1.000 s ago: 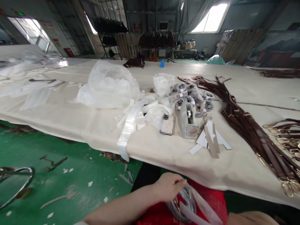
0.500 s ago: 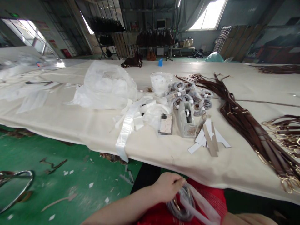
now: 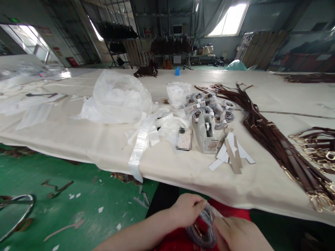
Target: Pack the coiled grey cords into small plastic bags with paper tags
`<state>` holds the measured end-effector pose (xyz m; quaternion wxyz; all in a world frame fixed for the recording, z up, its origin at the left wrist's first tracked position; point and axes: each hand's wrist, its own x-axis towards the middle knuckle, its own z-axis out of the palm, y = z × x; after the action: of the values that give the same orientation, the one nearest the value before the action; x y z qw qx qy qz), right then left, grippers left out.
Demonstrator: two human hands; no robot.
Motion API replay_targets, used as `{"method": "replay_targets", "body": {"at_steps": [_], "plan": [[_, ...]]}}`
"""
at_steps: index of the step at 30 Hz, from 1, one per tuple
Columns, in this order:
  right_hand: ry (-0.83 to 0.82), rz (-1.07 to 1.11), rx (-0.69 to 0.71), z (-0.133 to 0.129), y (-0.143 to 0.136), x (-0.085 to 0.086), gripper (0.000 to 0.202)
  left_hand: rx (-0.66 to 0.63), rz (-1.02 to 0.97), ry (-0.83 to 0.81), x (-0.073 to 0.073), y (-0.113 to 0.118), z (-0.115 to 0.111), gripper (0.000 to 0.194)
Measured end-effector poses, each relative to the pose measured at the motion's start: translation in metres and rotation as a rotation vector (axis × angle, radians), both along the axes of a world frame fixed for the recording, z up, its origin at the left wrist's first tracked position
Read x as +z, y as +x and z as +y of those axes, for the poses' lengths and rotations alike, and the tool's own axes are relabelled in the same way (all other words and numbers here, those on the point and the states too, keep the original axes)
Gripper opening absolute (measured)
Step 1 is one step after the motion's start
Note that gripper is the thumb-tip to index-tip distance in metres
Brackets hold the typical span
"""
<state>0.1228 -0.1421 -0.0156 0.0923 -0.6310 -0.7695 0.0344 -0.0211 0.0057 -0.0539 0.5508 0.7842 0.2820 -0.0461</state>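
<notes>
Below the worktop point(image 3: 183, 174), both hands' fingers pinch one bagged strap coil point(image 3: 201, 230): left hand point(image 3: 187, 209), right hand point(image 3: 235, 233); a pile of wrapped coils point(image 3: 209, 106) lies behind the tape dispenser point(image 3: 206, 134), and many loose brown straps point(image 3: 274, 139) lie to its right.

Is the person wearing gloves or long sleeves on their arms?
No. Both hands are bare, with no gloves. The left hand leads into a forearm that is uncovered as far as the picture shows. Only the right hand and its wrist are in view, also uncovered. No rings, watch or bracelets show.
</notes>
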Motion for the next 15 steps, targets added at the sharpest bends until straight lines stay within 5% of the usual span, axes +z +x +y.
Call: {"method": "replay_targets", "body": {"at_steps": [3,7,10,15], "plan": [[0.072,0.016,-0.071,0.006,-0.005,-0.010,0.018,-0.015,-0.018,0.006,0.004,-0.001,0.000,0.046],[-0.092,0.195,-0.245,0.016,0.004,-0.001,0.023,-0.061,-0.106,0.059,0.012,-0.004,-0.002,0.042],[-0.170,0.418,-0.393,0.026,0.013,0.000,0.024,-0.112,-0.264,0.118,0.018,-0.006,-0.004,0.040],[-0.244,0.930,-0.558,0.030,0.016,-0.025,0.041,-0.133,-0.357,0.158,0.015,-0.007,-0.011,0.043]]}}
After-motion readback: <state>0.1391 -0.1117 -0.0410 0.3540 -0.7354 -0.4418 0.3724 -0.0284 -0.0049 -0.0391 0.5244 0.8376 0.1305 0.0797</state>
